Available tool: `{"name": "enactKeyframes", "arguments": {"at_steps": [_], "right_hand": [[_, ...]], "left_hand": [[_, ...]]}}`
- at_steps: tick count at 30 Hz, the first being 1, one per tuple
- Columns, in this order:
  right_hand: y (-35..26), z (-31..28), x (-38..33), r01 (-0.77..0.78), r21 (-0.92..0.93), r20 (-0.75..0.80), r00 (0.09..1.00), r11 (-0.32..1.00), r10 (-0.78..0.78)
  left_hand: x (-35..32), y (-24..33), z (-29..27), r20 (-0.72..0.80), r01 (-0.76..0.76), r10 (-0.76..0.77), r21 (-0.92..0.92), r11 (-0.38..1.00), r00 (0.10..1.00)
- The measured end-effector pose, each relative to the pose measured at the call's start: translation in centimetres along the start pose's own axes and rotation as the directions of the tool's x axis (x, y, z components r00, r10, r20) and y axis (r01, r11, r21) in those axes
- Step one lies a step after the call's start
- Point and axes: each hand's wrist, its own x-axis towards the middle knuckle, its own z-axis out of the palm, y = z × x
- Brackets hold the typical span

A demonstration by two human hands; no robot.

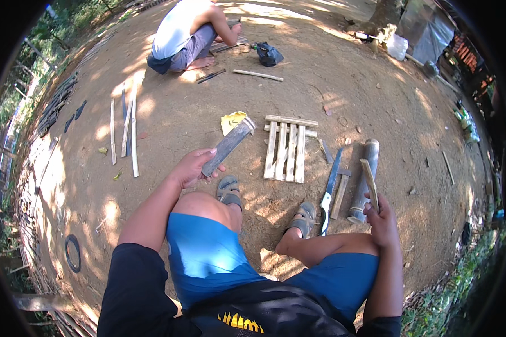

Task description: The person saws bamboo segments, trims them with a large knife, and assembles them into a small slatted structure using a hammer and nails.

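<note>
Left hand (192,167) — fingers closed around the lower end of one flat grey bamboo slat (229,145), which it holds tilted up and away over the bare ground, above the left knee. Right hand (381,219) — clenched on one short pale bamboo stick (369,175), held roughly upright beside the right knee.

On the dirt ground (376,101) between the two hands:
- One slat panel (287,147): four pale slats laid side by side lengthwise, with two cross slats at its far end.
- One long knife (329,192) with a dark blade and pale handle, lying just right of the right foot.
- One thick bamboo tube (363,182), lying lengthwise just beside the knife and close under the held stick.
- One short flat piece of wood (339,196) between knife and tube.
- One yellow scrap (232,120), behind the tip of the held slat.

The person's two feet wear grey sandals (229,191), set just in front of the panel's near end.

To the left, well apart: about four long pale strips (129,132) lying roughly parallel.

Farther off: one other person (188,33) squats with their back turned. Near them lie one dark bag (269,54) and one single pale stick (258,74).

At the lower left edge — one dark ring (72,253) on the ground.
</note>
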Motion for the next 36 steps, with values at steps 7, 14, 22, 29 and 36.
{"name": "enactKeyframes", "arguments": {"at_steps": [7, 14, 22, 29, 36], "right_hand": [[-0.3, 0.8, 2.3, -0.023, -0.165, 0.156, 0.987, 0.986, 0.049], [1.8, 2.6, 8.1, -0.040, -0.419, 0.359, 0.910, 0.907, 0.206], [10.9, 14.7, 34.4, 0.075, -0.511, 0.272, 0.959, 0.856, 0.078], [10.3, 26.2, 55.3, 0.104, -0.569, -0.017, 0.990, 0.816, -0.138], [9.8, 32.4, 67.4, 0.043, -0.699, -0.067, 0.990, 0.714, -0.125]], "left_hand": [[6.5, -0.7, -2.2, 0.208, 0.073, -0.307, 0.709, 0.702, 0.929], [17.2, -6.4, -3.5, 0.366, -0.226, -0.475, 0.918, 0.326, 0.801], [28.5, -16.9, -1.8, 0.457, -0.302, -0.593, 0.888, 0.347, 0.663], [32.1, -14.3, -2.5, 0.516, -0.483, -0.197, 0.854, 0.193, 0.834], [42.7, -9.1, -7.1, 0.192, -0.208, 0.090, 0.780, 0.591, 0.977]]}}
